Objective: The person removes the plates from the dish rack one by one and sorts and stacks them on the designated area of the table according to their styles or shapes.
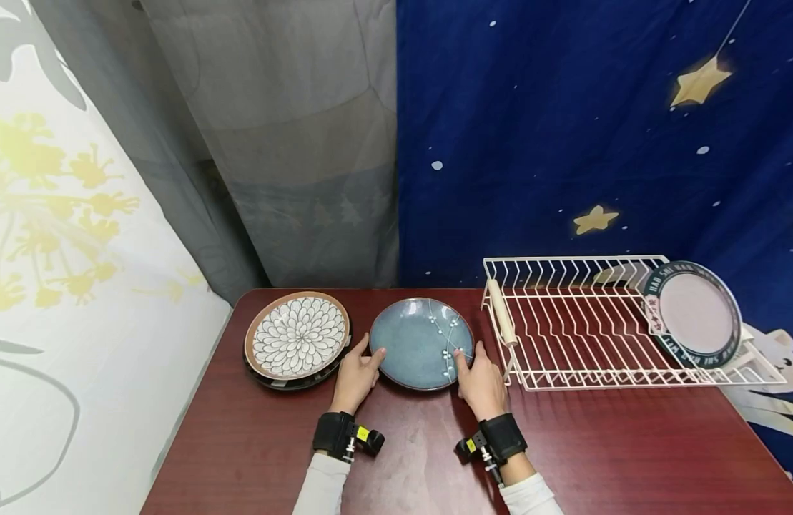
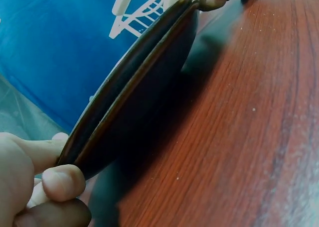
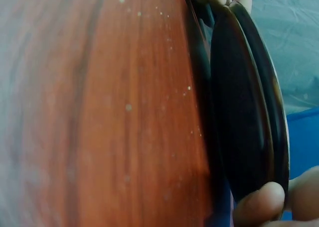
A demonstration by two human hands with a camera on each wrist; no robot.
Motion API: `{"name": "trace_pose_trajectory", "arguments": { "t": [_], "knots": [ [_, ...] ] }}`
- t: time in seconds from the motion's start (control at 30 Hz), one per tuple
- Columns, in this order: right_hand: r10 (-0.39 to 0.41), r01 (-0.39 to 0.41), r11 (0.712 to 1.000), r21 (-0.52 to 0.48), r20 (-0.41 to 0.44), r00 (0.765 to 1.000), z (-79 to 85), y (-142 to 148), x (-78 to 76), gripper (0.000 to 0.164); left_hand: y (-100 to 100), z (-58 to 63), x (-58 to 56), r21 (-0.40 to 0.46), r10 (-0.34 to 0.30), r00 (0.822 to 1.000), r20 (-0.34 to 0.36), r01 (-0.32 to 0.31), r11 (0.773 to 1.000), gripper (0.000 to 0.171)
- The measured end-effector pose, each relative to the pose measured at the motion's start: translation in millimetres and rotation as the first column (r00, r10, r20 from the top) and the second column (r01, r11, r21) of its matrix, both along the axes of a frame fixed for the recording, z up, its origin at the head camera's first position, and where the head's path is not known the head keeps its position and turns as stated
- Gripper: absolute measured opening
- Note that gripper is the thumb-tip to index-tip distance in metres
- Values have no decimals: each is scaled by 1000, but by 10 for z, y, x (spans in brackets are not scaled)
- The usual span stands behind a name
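Two stacked plates are between my hands, their twin rims showing in the left wrist view. The upper one is a blue-green plate (image 1: 412, 343) with a white blossom branch; the lower plate (image 2: 144, 95) shows a dark underside. My left hand (image 1: 355, 378) grips the stack's left edge, thumb on the rim and fingers beneath. Opposite it, my right hand (image 1: 483, 385) pinches the right edge, thumb on top. In the right wrist view, fingertips (image 3: 261, 204) press under the dark plate (image 3: 237, 107). A shadow lies on the table below the stack.
Left of the stack, a petal-patterned plate (image 1: 299, 336) with a brown rim lies on a black plate (image 1: 287, 385). To the right stands a white wire rack (image 1: 576, 379), with a green-rimmed plate (image 1: 698, 315) leaning at its right end. Curtains (image 1: 531, 143) hang behind the reddish table (image 1: 409, 443).
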State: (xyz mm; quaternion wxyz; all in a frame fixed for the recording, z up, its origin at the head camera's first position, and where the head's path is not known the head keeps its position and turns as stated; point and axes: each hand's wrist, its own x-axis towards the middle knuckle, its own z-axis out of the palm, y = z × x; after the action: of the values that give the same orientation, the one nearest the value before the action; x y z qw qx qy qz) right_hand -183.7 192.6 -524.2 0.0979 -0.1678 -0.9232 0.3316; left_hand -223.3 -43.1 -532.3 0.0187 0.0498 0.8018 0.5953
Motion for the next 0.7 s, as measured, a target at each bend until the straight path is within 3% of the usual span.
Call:
{"name": "trace_pose_trajectory", "arguments": {
  "t": [0.13,0.27,0.4,0.57,0.7],
  "knots": [
    [13,-14,1000,18,15,1000,51,21,2,75,-7,33,4,-21,1,1000,-5,-1,1000,69],
    [29,-28,991,133,-5,1000,193,-4,57,75,-24,99,20,-21,1,1000,8,0,1000,64],
    [143,-129,970,208,-52,988,433,-48,157,62,-34,255,51,17,-9,1000,-9,9,1000,52],
    [314,-283,932,226,-119,942,777,-37,333,39,-54,489,101,77,-35,998,-48,38,996,33],
    [399,-317,888,334,-215,892,980,110,452,21,-75,747,196,127,-75,994,-85,85,988,28]
  ]
}}
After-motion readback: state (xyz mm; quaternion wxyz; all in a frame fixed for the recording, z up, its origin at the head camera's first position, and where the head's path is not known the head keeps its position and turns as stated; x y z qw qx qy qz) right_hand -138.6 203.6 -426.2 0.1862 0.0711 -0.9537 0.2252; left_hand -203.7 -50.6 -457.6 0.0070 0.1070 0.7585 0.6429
